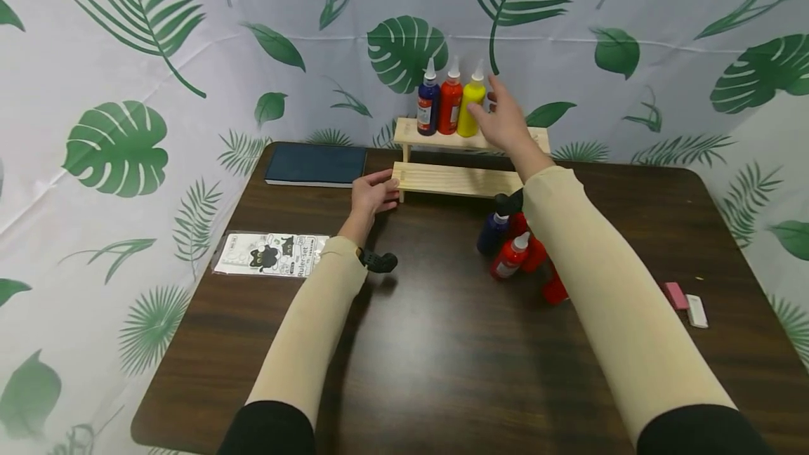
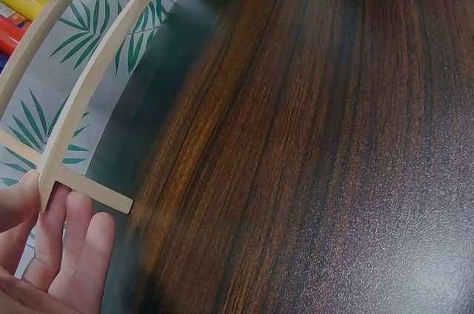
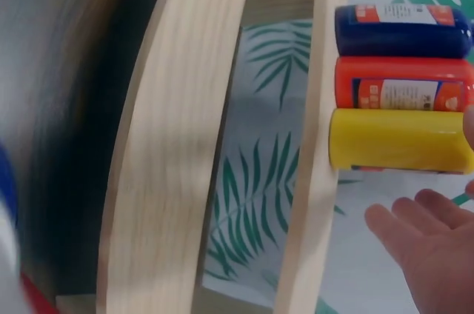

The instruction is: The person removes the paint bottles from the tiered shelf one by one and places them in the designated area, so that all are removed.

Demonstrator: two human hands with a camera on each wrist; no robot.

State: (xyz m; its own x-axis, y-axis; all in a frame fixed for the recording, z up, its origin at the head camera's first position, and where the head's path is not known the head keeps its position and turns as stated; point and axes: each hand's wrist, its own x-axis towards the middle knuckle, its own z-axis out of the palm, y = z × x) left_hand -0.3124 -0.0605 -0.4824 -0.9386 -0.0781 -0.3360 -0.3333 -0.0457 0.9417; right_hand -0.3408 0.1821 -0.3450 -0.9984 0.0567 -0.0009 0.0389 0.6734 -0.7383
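A two-tier wooden shelf [image 1: 458, 177] stands at the back of the table. My left hand [image 1: 373, 195] grips the left end of its lower board, thumb above and fingers underneath, as the left wrist view shows. On the upper board, a dark blue bottle [image 1: 428, 107], a red bottle [image 1: 450, 107] and a yellow bottle [image 1: 470, 109] stand side by side, white nozzles up. Beside the yellow one is my right hand [image 1: 503, 118], fingers spread. The right wrist view shows a gap between these fingers [image 3: 422, 218] and the yellow bottle; the thumb is partly out of frame.
Below the shelf, another blue bottle [image 1: 491, 234] and several red bottles [image 1: 508, 260] are partly hidden by my right sleeve. A dark notebook [image 1: 316, 163] and a packaged ruler set [image 1: 268, 255] lie left. A pink block [image 1: 675, 295] and a white block [image 1: 696, 311] lie right.
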